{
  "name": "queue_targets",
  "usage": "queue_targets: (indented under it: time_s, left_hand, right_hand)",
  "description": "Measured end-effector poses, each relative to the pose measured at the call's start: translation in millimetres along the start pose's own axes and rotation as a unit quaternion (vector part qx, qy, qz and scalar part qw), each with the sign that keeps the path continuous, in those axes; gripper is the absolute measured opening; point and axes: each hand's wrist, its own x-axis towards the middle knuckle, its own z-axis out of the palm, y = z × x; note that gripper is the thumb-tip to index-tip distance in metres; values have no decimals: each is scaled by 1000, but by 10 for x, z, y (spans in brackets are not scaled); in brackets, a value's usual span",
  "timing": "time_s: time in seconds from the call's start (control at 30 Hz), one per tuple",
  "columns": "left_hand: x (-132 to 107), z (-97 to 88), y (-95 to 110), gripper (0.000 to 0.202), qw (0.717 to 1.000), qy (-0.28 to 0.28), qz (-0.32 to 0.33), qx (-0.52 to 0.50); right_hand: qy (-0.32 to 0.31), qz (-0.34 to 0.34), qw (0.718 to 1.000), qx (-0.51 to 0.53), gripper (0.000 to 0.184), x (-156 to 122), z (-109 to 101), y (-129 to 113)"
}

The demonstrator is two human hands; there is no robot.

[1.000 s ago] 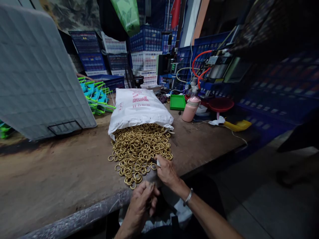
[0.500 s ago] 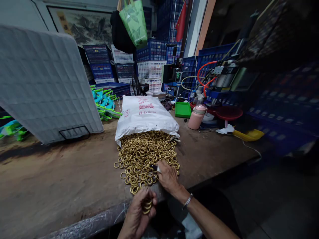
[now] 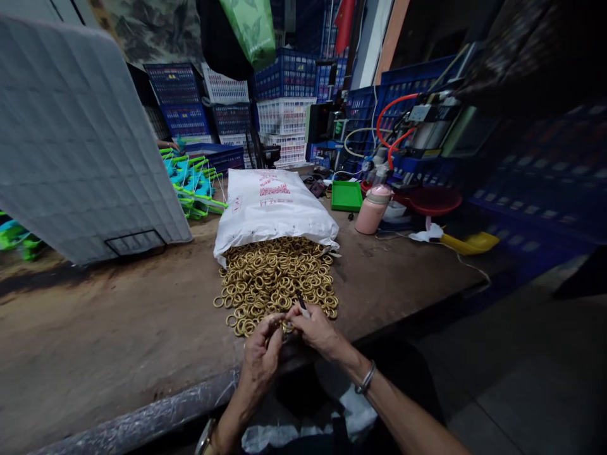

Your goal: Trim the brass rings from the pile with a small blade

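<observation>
A heap of brass rings (image 3: 275, 278) spills from the open mouth of a white sack (image 3: 272, 205) lying on the wooden bench (image 3: 118, 341). Both my hands meet at the near edge of the heap. My left hand (image 3: 260, 357) is closed, its fingers curled round some rings. My right hand (image 3: 315, 328) pinches a small dark tool with a white tip (image 3: 302, 308) and touches the rings at my left fingertips.
A grey quilted panel (image 3: 80, 145) leans at the left. Green and blue plastic parts (image 3: 192, 180) lie behind it. A pink bottle (image 3: 372, 208), green tray (image 3: 348, 196), red bowl (image 3: 434, 199) and yellow scoop (image 3: 469, 243) sit right of the sack. Stacked crates (image 3: 282, 114) fill the back.
My left hand rose from the bench edge onto the heap's near side. My right hand drew back from the pile to meet it. The view tilted slightly.
</observation>
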Motion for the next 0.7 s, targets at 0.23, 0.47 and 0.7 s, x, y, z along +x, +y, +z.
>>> queue_targets:
  time_s: [0.23, 0.47, 0.7]
  left_hand:
    - [-26, -7, 40, 16, 993, -46, 82, 76]
    - [-53, 17, -11, 16, 998, -46, -29, 18]
    - [-87, 16, -9, 29, 982, -111, -136, -69]
  right_hand:
    - [-21, 35, 998, 43, 16, -94, 23, -34]
    - [37, -78, 990, -108, 23, -89, 55, 1]
    - [36, -86, 988, -127, 23, -111, 77, -60]
